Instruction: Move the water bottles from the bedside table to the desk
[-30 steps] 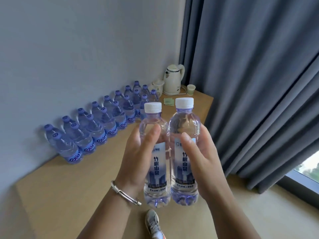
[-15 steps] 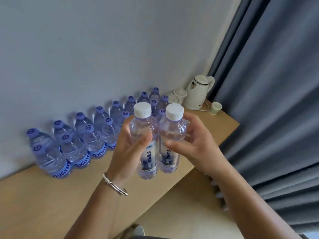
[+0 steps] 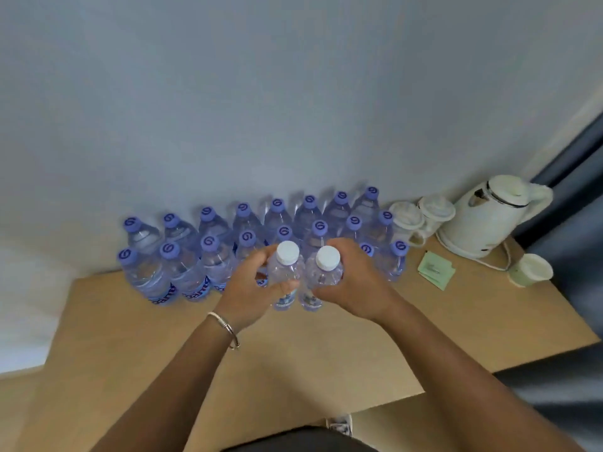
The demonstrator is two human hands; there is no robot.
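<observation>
Left hand: the left hand (image 3: 251, 285) is curling its fingers and thumb around the left white-capped bottle (image 3: 284, 275), gripping it at mid-body; a silver bracelet (image 3: 223, 324) is sitting on that wrist.
Right hand: the right hand (image 3: 354, 282) is wrapping its fingers round the right white-capped bottle (image 3: 323, 275), gripping it from the right side.
Held bottles: the two are standing upright and touching each other side by side, caps up, over the middle of the desk (image 3: 293, 360); whether their bases are resting on the wood or hanging just above it cannot be told.
Stored bottles: a block of purple-capped bottles (image 3: 208, 243) is standing in rows along the desk's back edge against the wall (image 3: 261, 93), running from near the back left corner toward the right; the held pair is sitting just in front of this block, near its middle.
Back right corner: a white kettle (image 3: 489, 216) is standing there, with two lidded white cups (image 3: 421, 213) just to its left, beside the last purple-capped bottles.
Right edge: a pale paper cup (image 3: 530, 270) is standing near it, in front of the kettle.
Packets: green sachets (image 3: 435, 270) are lying flat between the purple-capped bottles and the paper cup.
Far right: a dark curtain (image 3: 574, 197) is hanging beyond the desk.
</observation>
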